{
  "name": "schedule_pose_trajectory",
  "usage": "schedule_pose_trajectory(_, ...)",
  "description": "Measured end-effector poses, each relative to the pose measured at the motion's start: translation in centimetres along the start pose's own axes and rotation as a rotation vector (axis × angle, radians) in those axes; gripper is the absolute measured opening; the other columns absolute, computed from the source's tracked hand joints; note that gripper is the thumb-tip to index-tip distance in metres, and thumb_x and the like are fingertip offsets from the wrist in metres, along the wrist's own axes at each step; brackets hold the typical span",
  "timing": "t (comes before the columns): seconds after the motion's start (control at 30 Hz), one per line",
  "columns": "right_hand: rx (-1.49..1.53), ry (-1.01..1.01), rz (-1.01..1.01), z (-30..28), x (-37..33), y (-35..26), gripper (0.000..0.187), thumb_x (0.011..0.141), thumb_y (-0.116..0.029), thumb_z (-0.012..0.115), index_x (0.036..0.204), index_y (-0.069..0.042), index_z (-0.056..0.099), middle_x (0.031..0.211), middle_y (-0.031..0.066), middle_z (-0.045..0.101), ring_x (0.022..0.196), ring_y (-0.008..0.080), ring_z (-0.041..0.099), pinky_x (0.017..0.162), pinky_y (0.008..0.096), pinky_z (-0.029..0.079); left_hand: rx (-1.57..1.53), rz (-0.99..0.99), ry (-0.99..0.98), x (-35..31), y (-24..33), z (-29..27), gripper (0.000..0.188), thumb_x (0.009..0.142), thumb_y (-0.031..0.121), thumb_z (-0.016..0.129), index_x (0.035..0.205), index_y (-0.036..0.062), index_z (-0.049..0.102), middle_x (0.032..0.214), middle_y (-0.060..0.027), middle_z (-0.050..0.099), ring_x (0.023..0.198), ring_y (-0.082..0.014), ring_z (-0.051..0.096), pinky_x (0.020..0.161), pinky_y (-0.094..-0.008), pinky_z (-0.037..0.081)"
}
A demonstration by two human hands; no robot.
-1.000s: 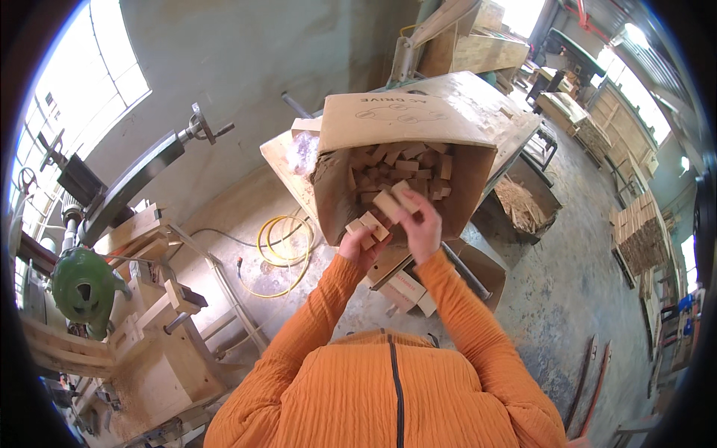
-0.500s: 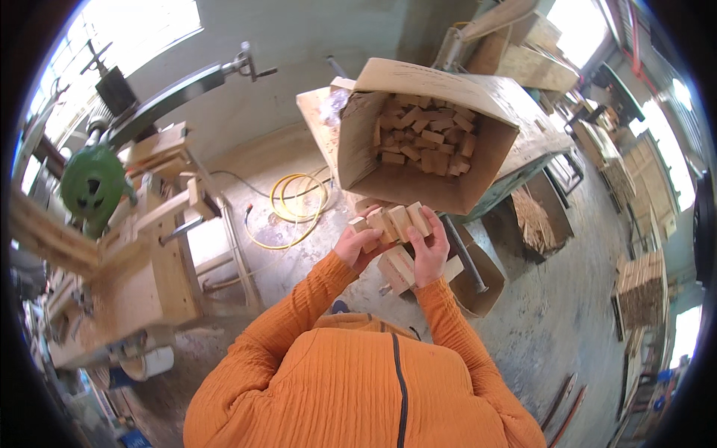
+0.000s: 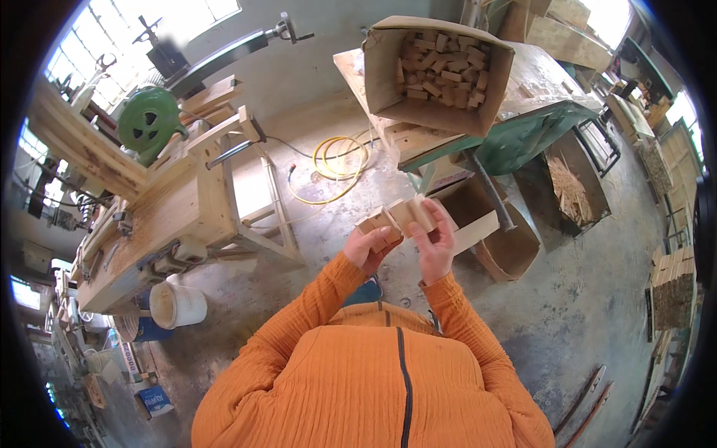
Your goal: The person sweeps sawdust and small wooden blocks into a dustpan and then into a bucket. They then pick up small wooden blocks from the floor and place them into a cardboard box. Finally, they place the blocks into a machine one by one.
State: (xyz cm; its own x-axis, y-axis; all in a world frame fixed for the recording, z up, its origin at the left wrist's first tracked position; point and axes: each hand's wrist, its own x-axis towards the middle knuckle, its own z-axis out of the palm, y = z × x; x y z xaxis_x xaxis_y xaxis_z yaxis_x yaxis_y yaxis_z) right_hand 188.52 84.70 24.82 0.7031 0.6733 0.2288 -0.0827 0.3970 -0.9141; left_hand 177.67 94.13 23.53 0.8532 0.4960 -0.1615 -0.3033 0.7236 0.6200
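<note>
Clear of the cardboard carton (image 3: 441,118) now, the hands and their wooden blocks (image 3: 415,214) sit farther from its lower edge than half a second ago, and the carton has shifted toward the top of the head view. The left hand (image 3: 366,251) pinches the left end of the short row of blocks, thumb on the near side; the right hand (image 3: 435,245) grips the right end, thumb pressed on a near face and fingers curled behind. The row is held up in front of the chest, below the carton. The right-hand blocks have their long axes running away from the body, far ends leaning left; the left-hand ones are too overlapped to tell. Pale printed lettering shows on a blue packet (image 3: 154,401) at lower left.
</note>
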Motion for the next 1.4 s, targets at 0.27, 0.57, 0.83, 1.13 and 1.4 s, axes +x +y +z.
schedule_pose_trajectory(0.27, -0.057, -0.173, -0.082, 3.9, -4.2, 0.8, 0.037, 0.085, -0.008, 0.054, 0.12, 0.0, 0.045, 0.117, 0.009, 0.051, 0.107, 0.0153, 0.048, 0.089, 0.0273, 0.039, 0.138, 0.138, 0.227, -7.0, 1.8, -0.1, 0.036, 0.081, 0.01, 0.057, 0.116, 0.004, 0.047, 0.109, -0.0066, 0.055, 0.098, -0.0189, 0.055, 0.088, -0.0351, 0.045)
schedule_pose_trajectory(0.57, -0.3, -0.294, -0.268, 10.5, -5.8, 1.9, 0.03, 0.088, -0.007, 0.045, 0.117, 0.001, 0.047, 0.115, 0.0102, 0.051, 0.106, 0.0153, 0.047, 0.089, 0.0275, 0.038, 0.083, 0.269, 0.29, -12.3, 5.6, -1.9, 0.034, 0.082, 0.009, 0.055, 0.114, 0.0034, 0.047, 0.107, -0.0065, 0.055, 0.099, -0.018, 0.054, 0.087, -0.0332, 0.046)
schedule_pose_trajectory(0.83, -0.325, -0.379, -0.079, 23.4, -9.9, 3.7, 0.029, 0.081, -0.01, 0.057, 0.108, 0.0, 0.054, 0.103, 0.0079, 0.052, 0.089, 0.0143, 0.051, 0.07, 0.0243, 0.046, 0.038, 0.402, 0.293, -21.4, 12.3, -10.2, 0.041, 0.08, 0.006, 0.054, 0.119, 0.0011, 0.044, 0.112, -0.0087, 0.053, 0.104, -0.0199, 0.052, 0.092, -0.0338, 0.043)
schedule_pose_trajectory(1.13, -0.718, -0.706, -0.409, 35.6, -17.4, 4.2, 0.083, 0.057, -0.028, 0.076, 0.123, 0.005, 0.037, 0.114, 0.0188, 0.041, 0.103, 0.0313, 0.042, 0.088, 0.0378, 0.037, 0.005, 0.589, 0.293, -31.8, 17.8, -17.7, 0.039, 0.08, 0.0, 0.05, 0.119, -0.0035, 0.044, 0.114, -0.0091, 0.052, 0.104, -0.0175, 0.052, 0.089, -0.0288, 0.042)
schedule_pose_trajectory(1.4, -0.849, -0.846, -0.463, 39.4, -21.0, 4.7, 0.102, 0.05, -0.033, 0.076, 0.129, 0.006, 0.025, 0.121, 0.0213, 0.037, 0.11, 0.0356, 0.037, 0.096, 0.0414, 0.031, -0.102, 0.635, 0.381, -36.4, 17.9, -19.2, 0.037, 0.083, 0.004, 0.051, 0.119, -0.0035, 0.043, 0.115, -0.0104, 0.051, 0.106, -0.0198, 0.05, 0.09, -0.0304, 0.042)
